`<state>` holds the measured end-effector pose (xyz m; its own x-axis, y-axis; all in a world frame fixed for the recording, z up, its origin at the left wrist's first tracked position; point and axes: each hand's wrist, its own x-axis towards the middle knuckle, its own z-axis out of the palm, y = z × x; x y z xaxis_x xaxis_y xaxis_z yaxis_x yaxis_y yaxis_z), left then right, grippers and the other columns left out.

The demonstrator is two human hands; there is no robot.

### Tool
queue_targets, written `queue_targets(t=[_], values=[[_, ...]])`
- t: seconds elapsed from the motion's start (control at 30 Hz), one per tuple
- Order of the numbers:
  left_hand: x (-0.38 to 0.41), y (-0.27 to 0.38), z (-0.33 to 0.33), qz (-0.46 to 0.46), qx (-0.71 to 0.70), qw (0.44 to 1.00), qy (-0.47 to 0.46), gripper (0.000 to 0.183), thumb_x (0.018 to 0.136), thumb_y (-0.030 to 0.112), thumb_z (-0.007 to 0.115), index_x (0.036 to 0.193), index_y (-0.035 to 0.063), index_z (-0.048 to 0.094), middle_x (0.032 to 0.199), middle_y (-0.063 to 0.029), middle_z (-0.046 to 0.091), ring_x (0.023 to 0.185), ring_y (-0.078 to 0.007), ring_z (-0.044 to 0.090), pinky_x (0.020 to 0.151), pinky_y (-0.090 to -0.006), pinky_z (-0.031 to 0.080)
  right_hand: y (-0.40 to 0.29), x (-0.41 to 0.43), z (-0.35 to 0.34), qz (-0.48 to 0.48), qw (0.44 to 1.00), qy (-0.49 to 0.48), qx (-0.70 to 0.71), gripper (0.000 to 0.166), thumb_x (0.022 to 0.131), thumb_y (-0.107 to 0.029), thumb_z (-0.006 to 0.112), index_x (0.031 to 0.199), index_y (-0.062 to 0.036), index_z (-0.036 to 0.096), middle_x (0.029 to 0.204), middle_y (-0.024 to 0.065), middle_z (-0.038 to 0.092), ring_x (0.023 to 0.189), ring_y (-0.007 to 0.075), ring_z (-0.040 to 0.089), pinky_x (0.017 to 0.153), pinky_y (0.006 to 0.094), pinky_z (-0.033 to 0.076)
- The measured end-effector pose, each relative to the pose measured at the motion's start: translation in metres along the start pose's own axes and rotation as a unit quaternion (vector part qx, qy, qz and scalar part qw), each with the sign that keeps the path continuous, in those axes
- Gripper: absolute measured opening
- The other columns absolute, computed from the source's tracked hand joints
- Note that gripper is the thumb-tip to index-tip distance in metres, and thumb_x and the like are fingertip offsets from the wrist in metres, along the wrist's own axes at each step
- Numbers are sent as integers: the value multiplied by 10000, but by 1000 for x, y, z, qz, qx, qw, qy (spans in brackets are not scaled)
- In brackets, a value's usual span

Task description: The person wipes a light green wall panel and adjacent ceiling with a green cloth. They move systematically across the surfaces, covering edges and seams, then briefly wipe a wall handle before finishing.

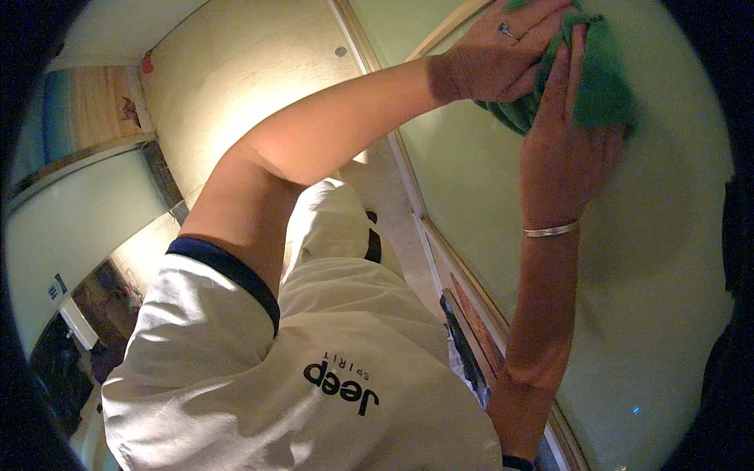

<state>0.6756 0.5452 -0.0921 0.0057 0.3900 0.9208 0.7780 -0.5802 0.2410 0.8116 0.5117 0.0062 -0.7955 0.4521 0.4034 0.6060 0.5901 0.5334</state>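
Both my hands are together at the upper right, on a green cloth (601, 88) that hangs in folds against a smooth pale green panel (642, 235). My left hand (500, 59), with a ring on one finger, reaches across from the left and grips the cloth's near folds. From below comes my right hand (559, 159), a silvery bracelet (551, 230) at its wrist. Its fingers are partly wrapped by the cloth, and part of it is folded over them. Some fingertips of both hands are hidden in the fabric or cut off by the top rim.
A wooden trim strip (406, 171) edges the panel. Below it stands a flat framed board (471, 335). At left are a striped coloured panel (88, 109), a small red object (147, 63) and a white box-like item (78, 324) by dark things. Pale flooring (253, 65) lies beyond my arm.
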Motion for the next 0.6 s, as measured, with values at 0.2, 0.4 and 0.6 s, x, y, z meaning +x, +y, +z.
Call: queue_targets(t=[0.2,0.4,0.6], values=[[36,-25,-25,15,-40,998,40,656,807,118,516,1344,-132,233,1440,-298,138,1326,-448,187,1076,-482,206,13,54,-41,9,998,-45,33,492,847,-121,455,1334,-86,397,1401,53,387,1181,272,470,953,401,389],[67,-1,-34,-83,-37,993,69,589,783,36,493,1304,-135,276,1401,-326,194,1295,-482,232,1080,-505,201,21,76,-47,-3,991,49,128,444,825,-148,484,1260,-67,449,1150,142,531,992,302,539,855,394,450],[58,15,-18,-310,-253,913,77,599,824,86,489,1347,-86,255,1427,-325,120,1333,-469,140,1091,-500,149,17,65,-34,-9,989,-48,137,375,797,-148,504,1153,-33,524,1024,161,594,860,297,565,820,389,478]])
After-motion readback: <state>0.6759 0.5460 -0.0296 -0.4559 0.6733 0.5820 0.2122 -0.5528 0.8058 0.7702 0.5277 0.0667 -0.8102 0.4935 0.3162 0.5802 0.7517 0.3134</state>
